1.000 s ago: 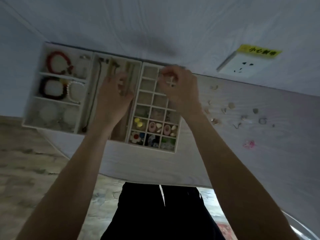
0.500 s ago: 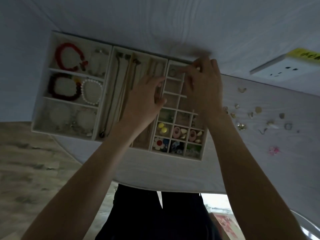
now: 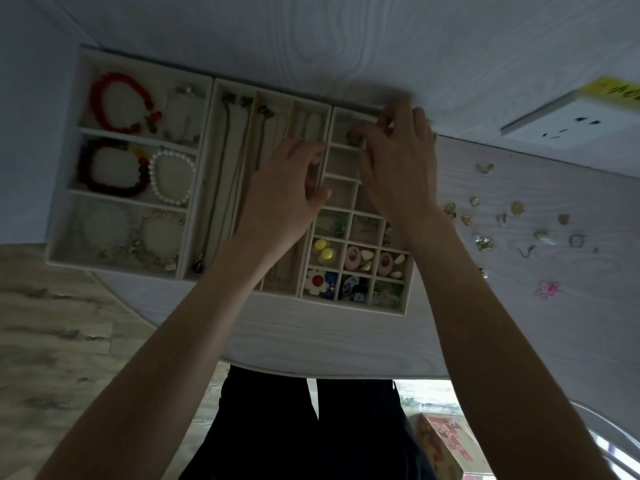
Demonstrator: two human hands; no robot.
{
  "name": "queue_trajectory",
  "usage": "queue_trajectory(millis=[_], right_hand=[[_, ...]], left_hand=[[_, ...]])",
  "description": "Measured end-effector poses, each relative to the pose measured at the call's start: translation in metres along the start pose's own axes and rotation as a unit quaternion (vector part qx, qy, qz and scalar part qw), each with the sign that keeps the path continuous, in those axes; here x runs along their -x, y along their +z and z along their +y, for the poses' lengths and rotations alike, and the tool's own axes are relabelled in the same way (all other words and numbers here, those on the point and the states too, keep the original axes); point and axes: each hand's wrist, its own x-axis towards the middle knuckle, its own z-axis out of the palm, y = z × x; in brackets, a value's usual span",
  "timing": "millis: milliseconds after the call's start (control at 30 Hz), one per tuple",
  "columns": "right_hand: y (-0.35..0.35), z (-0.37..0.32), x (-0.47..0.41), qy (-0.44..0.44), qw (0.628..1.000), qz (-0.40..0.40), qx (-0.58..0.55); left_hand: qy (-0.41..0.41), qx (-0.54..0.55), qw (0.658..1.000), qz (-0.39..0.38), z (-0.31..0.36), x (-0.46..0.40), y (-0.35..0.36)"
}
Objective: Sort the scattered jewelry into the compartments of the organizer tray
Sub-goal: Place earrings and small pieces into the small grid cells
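Head view shows a small dark piece of jewelry (image 3: 353,136) being lowered into the far left cell of the grid section of the organizer tray (image 3: 388,308), pinched by the curled fingertips of the right hand (image 3: 398,161); what kind of piece it is cannot be told. It is judged to be light, hard and easily dropped, best held by its rim between thumb and fingertip and let go low inside the cell. The left hand (image 3: 282,199) is rested on the divider between the necklace lanes and the grid, its fingers loosely bent, and nothing is seen to be held by it. The near cells are filled with coloured earrings (image 3: 356,259), while several middle cells show only their lining. Chains (image 3: 225,161) are laid along the lanes, and a red bracelet (image 3: 117,102), a dark bracelet (image 3: 104,171) and a pearl bracelet (image 3: 172,176) are kept in the left section. Loose pieces (image 3: 485,242) are scattered on the table well to the right of the tray, with a pink trinket (image 3: 548,289) nearest the person. The table (image 3: 346,341) is pale with a wood grain. A wall socket (image 3: 568,124) with a yellow label is seen beyond it, and a worn floor (image 3: 52,341) below
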Motion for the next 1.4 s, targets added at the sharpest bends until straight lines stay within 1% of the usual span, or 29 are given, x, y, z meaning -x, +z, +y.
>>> queue_trajectory(millis=[333,467,567,667,733,767,867,967,1033,1100,1233,1300,1400], right_hand=[[0.003,-0.002,0.002,0.012,1.000,0.007,0.004],[0.000,-0.002,0.001,0.024,0.999,0.001,-0.043],[-0.011,0.002,0.010,0.036,0.994,0.036,-0.098],[-0.032,0.007,0.041,0.055,0.986,0.054,-0.147],[-0.046,0.015,0.072,0.076,0.984,0.055,-0.152],[-0.055,0.025,0.094,0.099,0.982,0.060,-0.147],[-0.065,0.054,0.136,0.170,0.972,0.064,-0.150],[-0.070,0.098,0.165,0.265,0.948,0.074,-0.157],[-0.073,0.132,0.177,0.321,0.934,0.079,-0.135],[-0.071,0.160,0.178,0.357,0.927,0.066,-0.096],[-0.067,0.199,0.168,0.386,0.922,-0.024,-0.025],[-0.065,0.211,0.164,0.390,0.919,-0.051,-0.025],[-0.063,0.220,0.157,0.387,0.920,-0.060,-0.032]], left_hand=[[0.006,0.003,1.000,0.015,-0.002,0.000,0.003],[0.009,0.000,1.000,0.012,-0.002,0.000,0.002],[0.017,-0.032,0.999,0.020,0.002,0.002,0.000],[0.064,-0.070,0.994,0.051,0.014,0.010,0.002],[0.118,-0.076,0.989,0.044,0.027,0.015,0.011],[0.148,-0.083,0.985,0.026,0.040,0.019,0.019],[0.197,-0.114,0.974,-0.011,0.057,0.022,0.046],[0.193,-0.157,0.968,-0.033,0.069,0.026,0.070],[0.178,-0.187,0.966,-0.027,0.075,0.029,0.081],[0.167,-0.206,0.964,-0.010,0.075,0.030,0.085],[0.154,-0.215,0.964,0.009,0.078,0.032,0.090],[0.145,-0.213,0.966,0.020,0.080,0.034,0.094],[0.132,-0.198,0.971,0.031,0.084,0.034,0.097]])
